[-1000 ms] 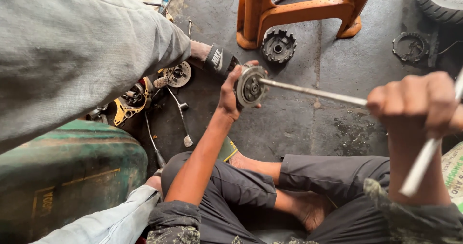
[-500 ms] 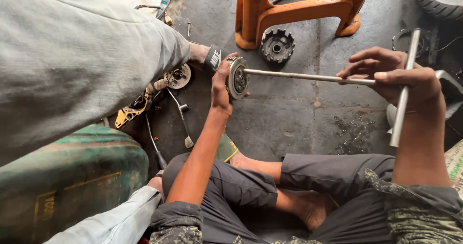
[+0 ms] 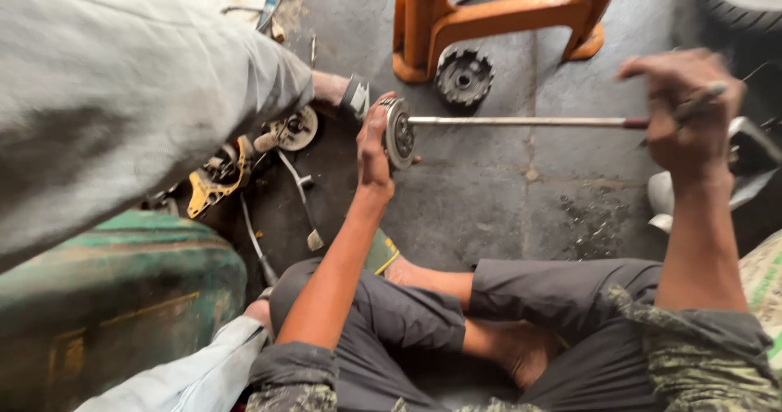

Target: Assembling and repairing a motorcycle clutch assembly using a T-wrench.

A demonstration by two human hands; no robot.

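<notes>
Since half a second ago, the right hand (image 3: 680, 111) has lifted and blurred, its grip clenched on the crossbar handle (image 3: 709, 93) at the end of the long steel rod (image 3: 521, 121). Above the grey concrete floor (image 3: 489, 208), that rod runs level to the round metal disc (image 3: 399, 133), which the left hand (image 3: 373, 147) clasps at its edge. Behind them stands an orange stool (image 3: 456, 13), with a toothed black gear (image 3: 463, 76) just beside its leg.

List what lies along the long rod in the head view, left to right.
Left hand → round disc → rod → right hand.
</notes>
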